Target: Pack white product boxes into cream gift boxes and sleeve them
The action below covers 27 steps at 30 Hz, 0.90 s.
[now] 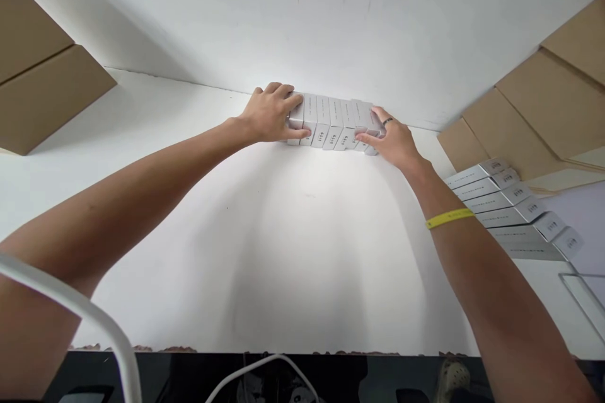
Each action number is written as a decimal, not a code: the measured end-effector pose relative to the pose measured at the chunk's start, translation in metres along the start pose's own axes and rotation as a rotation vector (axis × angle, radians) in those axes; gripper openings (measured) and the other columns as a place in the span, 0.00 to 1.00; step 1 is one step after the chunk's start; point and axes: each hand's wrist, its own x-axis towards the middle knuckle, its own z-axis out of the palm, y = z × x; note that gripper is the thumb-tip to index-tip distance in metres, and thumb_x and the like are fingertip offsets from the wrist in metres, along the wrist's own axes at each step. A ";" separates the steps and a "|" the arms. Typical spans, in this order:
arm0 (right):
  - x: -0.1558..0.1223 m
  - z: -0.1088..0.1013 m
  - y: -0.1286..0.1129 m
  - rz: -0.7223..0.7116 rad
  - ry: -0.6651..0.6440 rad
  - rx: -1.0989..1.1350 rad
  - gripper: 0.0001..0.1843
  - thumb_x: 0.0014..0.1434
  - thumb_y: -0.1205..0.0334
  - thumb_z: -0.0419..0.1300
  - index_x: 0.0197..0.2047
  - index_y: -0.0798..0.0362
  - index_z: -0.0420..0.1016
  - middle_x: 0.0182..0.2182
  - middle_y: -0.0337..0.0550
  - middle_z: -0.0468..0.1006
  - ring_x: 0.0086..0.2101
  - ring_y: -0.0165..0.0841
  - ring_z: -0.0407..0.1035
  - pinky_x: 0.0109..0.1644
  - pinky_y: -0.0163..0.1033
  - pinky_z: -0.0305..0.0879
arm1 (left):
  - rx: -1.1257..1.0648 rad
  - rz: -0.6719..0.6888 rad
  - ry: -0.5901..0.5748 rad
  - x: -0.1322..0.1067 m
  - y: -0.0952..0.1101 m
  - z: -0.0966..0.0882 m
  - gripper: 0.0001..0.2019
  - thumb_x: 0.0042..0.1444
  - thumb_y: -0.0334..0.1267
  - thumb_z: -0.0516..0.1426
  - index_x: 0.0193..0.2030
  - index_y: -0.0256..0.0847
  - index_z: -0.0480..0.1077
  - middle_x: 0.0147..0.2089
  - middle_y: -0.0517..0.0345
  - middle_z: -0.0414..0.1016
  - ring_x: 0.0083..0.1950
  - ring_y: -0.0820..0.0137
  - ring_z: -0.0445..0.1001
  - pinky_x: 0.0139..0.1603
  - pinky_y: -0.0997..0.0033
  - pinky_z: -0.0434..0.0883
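Observation:
A row of several small white boxes (336, 119) stands side by side on the white table, close to the wall. My left hand (276, 112) grips the left end of the row, its thumb on the front face and its fingers over the top. At the right end, my right hand (391, 136) presses in, with the thumb in front and the fingers behind. Between them the boxes are held together, their front faces a little uneven. Dark printing shows on the fronts and tops. A ring sits on a right finger, a yellow band on that forearm.
Another row of several white boxes (510, 211) lies at the right beside my forearm. Brown cardboard (515, 113) stands at the right, and more cardboard (51, 94) at the left. The wall (302, 19) rises behind. A white cable (89, 308) curves across the lower left. The table's front edge (283, 351) is chipped.

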 end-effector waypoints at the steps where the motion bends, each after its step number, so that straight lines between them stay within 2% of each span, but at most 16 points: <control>1: 0.009 0.001 -0.003 0.009 0.004 -0.023 0.47 0.59 0.37 0.67 0.75 0.45 0.58 0.54 0.49 0.78 0.48 0.46 0.76 0.58 0.60 0.74 | 0.001 -0.014 0.004 0.007 -0.004 0.001 0.36 0.56 0.61 0.64 0.67 0.47 0.66 0.72 0.43 0.64 0.72 0.43 0.59 0.68 0.44 0.62; 3: 0.025 0.002 -0.008 0.017 0.009 -0.069 0.48 0.60 0.37 0.66 0.75 0.50 0.58 0.40 0.46 0.80 0.44 0.47 0.76 0.56 0.61 0.73 | 0.006 -0.034 -0.001 0.018 -0.012 0.003 0.36 0.57 0.60 0.63 0.68 0.48 0.67 0.72 0.44 0.64 0.73 0.42 0.57 0.67 0.44 0.62; 4: 0.031 0.002 -0.009 0.014 0.009 -0.094 0.48 0.60 0.37 0.66 0.74 0.51 0.59 0.36 0.44 0.79 0.43 0.48 0.75 0.56 0.61 0.72 | 0.010 -0.033 -0.008 0.022 -0.015 0.003 0.37 0.57 0.60 0.63 0.69 0.47 0.66 0.73 0.43 0.63 0.73 0.41 0.56 0.67 0.44 0.62; 7: 0.043 0.002 -0.010 -0.006 0.001 -0.150 0.48 0.58 0.34 0.67 0.72 0.52 0.61 0.34 0.44 0.78 0.44 0.50 0.75 0.57 0.61 0.70 | 0.019 -0.012 -0.017 0.031 -0.023 0.004 0.39 0.58 0.63 0.64 0.71 0.44 0.66 0.76 0.38 0.56 0.72 0.37 0.56 0.67 0.42 0.62; 11: 0.048 0.001 -0.009 0.001 -0.016 -0.182 0.53 0.54 0.30 0.67 0.73 0.52 0.60 0.41 0.51 0.80 0.46 0.52 0.75 0.56 0.59 0.70 | 0.021 -0.004 -0.028 0.037 -0.031 0.005 0.43 0.57 0.67 0.64 0.71 0.40 0.65 0.72 0.32 0.58 0.68 0.38 0.60 0.63 0.43 0.65; 14: 0.049 -0.001 -0.010 0.006 -0.034 -0.177 0.57 0.53 0.27 0.67 0.74 0.50 0.57 0.48 0.53 0.79 0.48 0.52 0.74 0.56 0.59 0.70 | 0.019 -0.003 -0.051 0.041 -0.033 0.003 0.45 0.59 0.71 0.60 0.71 0.39 0.63 0.69 0.36 0.60 0.67 0.42 0.59 0.61 0.45 0.66; 16: 0.049 -0.001 -0.013 0.014 -0.038 -0.171 0.57 0.53 0.27 0.66 0.75 0.49 0.56 0.48 0.52 0.79 0.48 0.52 0.74 0.57 0.60 0.69 | 0.024 -0.024 -0.080 0.042 -0.030 0.000 0.46 0.60 0.73 0.56 0.72 0.39 0.60 0.69 0.40 0.60 0.67 0.46 0.57 0.62 0.45 0.66; 18: 0.046 0.001 -0.017 0.034 -0.017 -0.171 0.56 0.53 0.28 0.66 0.74 0.51 0.57 0.49 0.54 0.77 0.50 0.54 0.73 0.58 0.62 0.68 | 0.037 -0.050 -0.121 0.042 -0.025 -0.003 0.45 0.62 0.71 0.56 0.73 0.38 0.59 0.69 0.41 0.60 0.68 0.46 0.57 0.64 0.44 0.65; 20: 0.040 0.005 -0.021 0.060 0.038 -0.164 0.55 0.55 0.31 0.67 0.74 0.53 0.56 0.56 0.59 0.72 0.56 0.57 0.69 0.60 0.64 0.66 | 0.061 -0.078 -0.167 0.043 -0.016 -0.004 0.45 0.61 0.67 0.60 0.74 0.37 0.57 0.69 0.36 0.60 0.69 0.42 0.57 0.66 0.39 0.62; 23: 0.030 0.017 -0.026 0.068 0.100 -0.111 0.55 0.55 0.36 0.69 0.75 0.51 0.51 0.64 0.62 0.61 0.62 0.57 0.63 0.61 0.62 0.67 | 0.082 -0.137 -0.203 0.043 -0.001 -0.002 0.55 0.53 0.65 0.67 0.76 0.33 0.51 0.72 0.28 0.56 0.73 0.33 0.53 0.70 0.29 0.54; 25: 0.025 0.028 -0.028 0.058 0.111 -0.059 0.57 0.51 0.38 0.73 0.74 0.48 0.52 0.67 0.59 0.57 0.63 0.54 0.63 0.63 0.59 0.68 | 0.063 -0.204 -0.182 0.044 0.009 0.003 0.58 0.49 0.68 0.67 0.76 0.34 0.51 0.74 0.28 0.53 0.75 0.31 0.48 0.72 0.27 0.48; 27: 0.024 0.039 -0.030 0.080 0.146 -0.014 0.57 0.50 0.38 0.74 0.73 0.49 0.53 0.67 0.59 0.55 0.64 0.52 0.62 0.66 0.57 0.65 | 0.027 -0.290 -0.123 0.045 0.019 0.007 0.56 0.49 0.71 0.64 0.75 0.36 0.54 0.74 0.30 0.53 0.76 0.33 0.47 0.73 0.29 0.46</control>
